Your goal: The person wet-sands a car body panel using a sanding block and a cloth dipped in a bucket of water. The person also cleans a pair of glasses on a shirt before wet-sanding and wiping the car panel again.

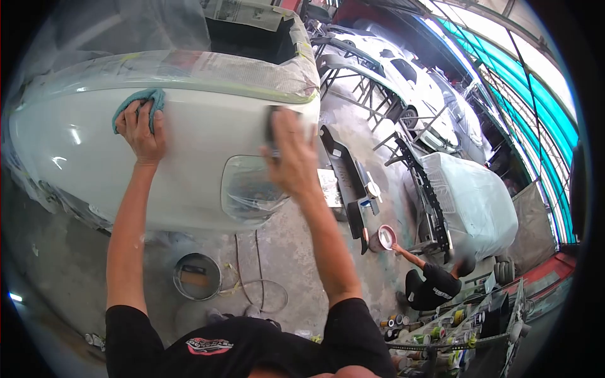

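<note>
My left hand is closed on a teal cloth and presses it against the pale body panel of a vehicle. Further right, my right hand is smeared by motion over the panel's right part. Its fingers wrap a dark block, which lies against the panel. Below that hand, a clear plastic film covers a rounded square area. Newspaper masking with tape runs along the panel's upper edge.
A round basin and a hose lie on the floor near my feet. At the lower right a person crouches, one hand at a bucket. Bumper parts, cans and a covered car stand at right.
</note>
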A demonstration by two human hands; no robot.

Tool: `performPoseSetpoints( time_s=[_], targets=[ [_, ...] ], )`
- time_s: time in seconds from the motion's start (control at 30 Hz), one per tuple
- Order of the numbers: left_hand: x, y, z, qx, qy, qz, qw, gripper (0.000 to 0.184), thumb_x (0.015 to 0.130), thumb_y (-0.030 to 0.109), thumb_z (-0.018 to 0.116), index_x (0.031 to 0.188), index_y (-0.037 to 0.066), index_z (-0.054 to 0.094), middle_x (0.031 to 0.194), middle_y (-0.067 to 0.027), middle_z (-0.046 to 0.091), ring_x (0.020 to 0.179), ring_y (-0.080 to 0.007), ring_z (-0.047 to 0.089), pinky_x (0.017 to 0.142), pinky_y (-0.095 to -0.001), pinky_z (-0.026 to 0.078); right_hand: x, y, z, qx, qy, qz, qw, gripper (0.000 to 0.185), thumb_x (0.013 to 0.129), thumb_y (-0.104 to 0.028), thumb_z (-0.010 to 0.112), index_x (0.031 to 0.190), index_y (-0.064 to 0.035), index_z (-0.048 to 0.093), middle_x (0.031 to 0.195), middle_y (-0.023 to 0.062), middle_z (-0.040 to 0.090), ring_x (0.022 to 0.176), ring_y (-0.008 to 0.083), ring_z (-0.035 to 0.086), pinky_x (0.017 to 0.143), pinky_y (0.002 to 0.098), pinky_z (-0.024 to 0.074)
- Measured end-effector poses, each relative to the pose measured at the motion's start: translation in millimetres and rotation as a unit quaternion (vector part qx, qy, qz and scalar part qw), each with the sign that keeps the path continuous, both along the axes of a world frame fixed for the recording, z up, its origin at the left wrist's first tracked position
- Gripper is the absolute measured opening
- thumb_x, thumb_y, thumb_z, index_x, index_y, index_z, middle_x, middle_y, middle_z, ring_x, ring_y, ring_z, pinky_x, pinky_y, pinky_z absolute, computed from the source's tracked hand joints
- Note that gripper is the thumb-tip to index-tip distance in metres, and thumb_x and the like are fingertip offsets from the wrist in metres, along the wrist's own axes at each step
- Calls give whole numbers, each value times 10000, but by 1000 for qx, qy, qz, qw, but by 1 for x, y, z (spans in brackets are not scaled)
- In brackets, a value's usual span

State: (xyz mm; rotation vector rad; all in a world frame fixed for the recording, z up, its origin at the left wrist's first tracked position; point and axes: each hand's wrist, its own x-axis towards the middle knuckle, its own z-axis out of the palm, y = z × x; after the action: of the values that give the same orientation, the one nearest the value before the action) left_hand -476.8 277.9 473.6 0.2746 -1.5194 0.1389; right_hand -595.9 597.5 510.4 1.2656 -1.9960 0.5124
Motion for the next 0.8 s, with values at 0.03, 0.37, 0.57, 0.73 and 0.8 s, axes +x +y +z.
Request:
performPoseSetpoints(
  time_s=[0.03, 0.37, 0.57, 0.73, 0.8],
  targets=[
    [0, -1, -1, 1, 0, -7, 1000, 284, 954, 296, 588, 1083, 70, 701, 1179, -91, 600, 1109, -303, 445, 993, -432, 324, -15, 15, -2, -13, -16, -17, 1000, 697, 961, -366, 596, 1498, 22, 379, 1600, 183, 328, 1476, 358, 321, 1176, 645, 193],
    [2, -4, -3, 9, -10, -10, 1000, 277, 941, 310, 603, 1072, 89, 706, 1200, -70, 582, 1107, -300, 430, 990, -437, 322, 41, -64, 16, 28, 0, 99, 995, 639, 923, -267, 625, 1456, 23, 423, 1536, 236, 384, 1422, 389, 386, 1163, 651, 198],
    [4, 0, -4, 35, -13, -15, 999, 270, 929, 306, 619, 1072, 98, 713, 1182, -69, 582, 1104, -306, 428, 988, -440, 328, 19, -38, 2, -33, 5, 24, 999, 637, 903, -231, 635, 1459, 12, 441, 1524, 201, 436, 1415, 340, 416, 1185, 623, 182],
    [1, -2, -2, 16, -3, -8, 1000, 272, 919, 309, 630, 1067, 98, 717, 1181, -76, 582, 1102, -313, 431, 986, -442, 329, 44, -100, 25, -1, 5, 109, 994, 580, 900, -205, 645, 1414, 11, 485, 1490, 193, 477, 1417, 300, 422, 1201, 597, 181],
    [1, -2, -3, 18, -12, -15, 1000, 269, 917, 304, 627, 1064, 98, 717, 1182, -78, 581, 1104, -315, 433, 986, -445, 330, 18, -49, 26, 34, 9, 68, 997, 555, 937, -209, 605, 1444, -24, 474, 1523, 160, 460, 1442, 287, 403, 1211, 595, 146]
  ],
)
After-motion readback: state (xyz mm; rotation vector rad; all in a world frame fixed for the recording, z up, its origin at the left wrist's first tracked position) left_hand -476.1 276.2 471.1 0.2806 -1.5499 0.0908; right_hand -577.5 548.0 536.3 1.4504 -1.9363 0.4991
